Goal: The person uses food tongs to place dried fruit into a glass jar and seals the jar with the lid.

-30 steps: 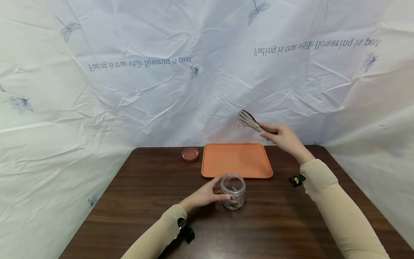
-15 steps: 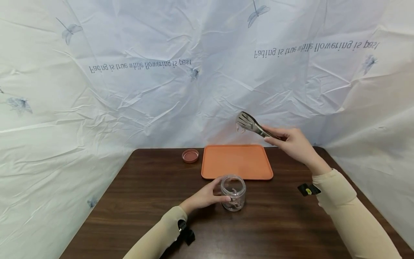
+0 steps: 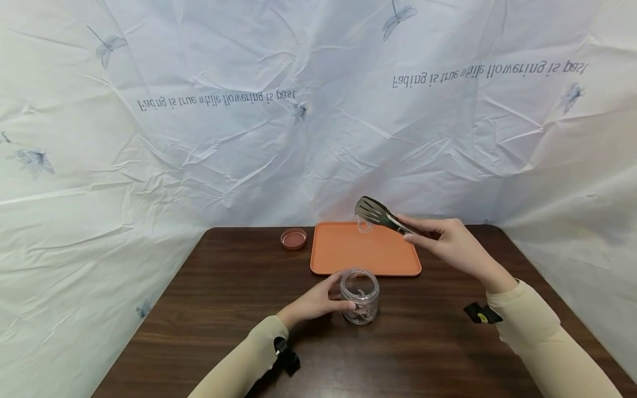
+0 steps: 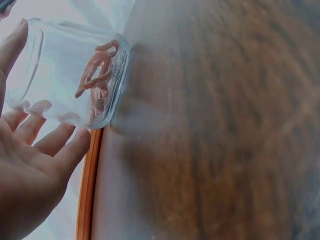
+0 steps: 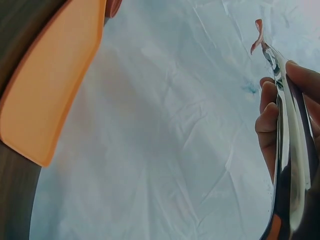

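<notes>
My left hand [image 3: 316, 301] grips a clear, lidless jar [image 3: 366, 310] from its left side, thumb in front, on the brown table. Several reddish-brown strips, like dried meat [image 4: 97, 75], lie in the bottom of the jar in the left wrist view. With my right hand [image 3: 455, 243] I hold metal tongs [image 3: 375, 213] with slotted ends, raised over the orange tray [image 3: 365, 255]. From the tongs' tips hangs a thin strip [image 5: 258, 37], clear in the right wrist view. It appears pale and faint in the head view.
A round reddish lid [image 3: 293, 239] lies left of the tray, near the back of the dark wooden table [image 3: 239, 287]. White printed sheeting [image 3: 249, 149] hangs right behind the table and along both sides.
My right hand has come down and somewhat nearer, lowering the tongs and the hanging strip from in front of the sheeting to the tray's far edge. My left hand and the jar have stayed put.
</notes>
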{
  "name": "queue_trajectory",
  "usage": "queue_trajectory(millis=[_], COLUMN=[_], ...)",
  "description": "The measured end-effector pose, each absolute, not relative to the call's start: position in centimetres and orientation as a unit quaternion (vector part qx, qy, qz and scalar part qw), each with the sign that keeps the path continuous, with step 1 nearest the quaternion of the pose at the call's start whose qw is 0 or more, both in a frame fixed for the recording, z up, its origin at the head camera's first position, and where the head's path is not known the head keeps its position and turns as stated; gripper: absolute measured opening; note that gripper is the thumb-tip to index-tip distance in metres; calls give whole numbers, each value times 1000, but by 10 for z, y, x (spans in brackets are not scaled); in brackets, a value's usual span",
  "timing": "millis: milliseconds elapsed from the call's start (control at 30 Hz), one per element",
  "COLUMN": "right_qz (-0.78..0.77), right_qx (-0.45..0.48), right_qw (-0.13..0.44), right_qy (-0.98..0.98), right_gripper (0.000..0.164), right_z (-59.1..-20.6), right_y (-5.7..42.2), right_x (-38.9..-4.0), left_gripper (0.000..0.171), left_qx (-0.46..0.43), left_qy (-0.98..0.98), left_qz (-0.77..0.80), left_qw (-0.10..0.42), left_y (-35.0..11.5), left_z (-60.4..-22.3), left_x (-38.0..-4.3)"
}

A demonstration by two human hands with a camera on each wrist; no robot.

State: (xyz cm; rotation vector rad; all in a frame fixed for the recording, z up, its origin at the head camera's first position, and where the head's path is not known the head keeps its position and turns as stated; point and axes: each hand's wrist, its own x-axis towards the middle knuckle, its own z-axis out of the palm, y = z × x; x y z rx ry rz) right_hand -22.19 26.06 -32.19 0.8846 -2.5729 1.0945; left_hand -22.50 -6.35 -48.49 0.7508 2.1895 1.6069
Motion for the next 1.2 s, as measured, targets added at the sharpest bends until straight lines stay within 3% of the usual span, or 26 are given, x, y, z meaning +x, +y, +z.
queue_trajectory(millis=[833, 1200], right_qz=[334, 325], right_qx=[333, 356], right_qw=[45, 6], right_qy=[-881, -876], right_gripper=[43, 44], right_z=[-357, -377], right_y=[250, 243], right_x=[-204, -203], left_gripper=[75, 84], left_qx=[275, 263], left_qy=[774, 782], left_qz=[550, 543], left_qw=[152, 156], left_y=[-67, -69], left_z=[-486, -484], left_x=[-231, -230])
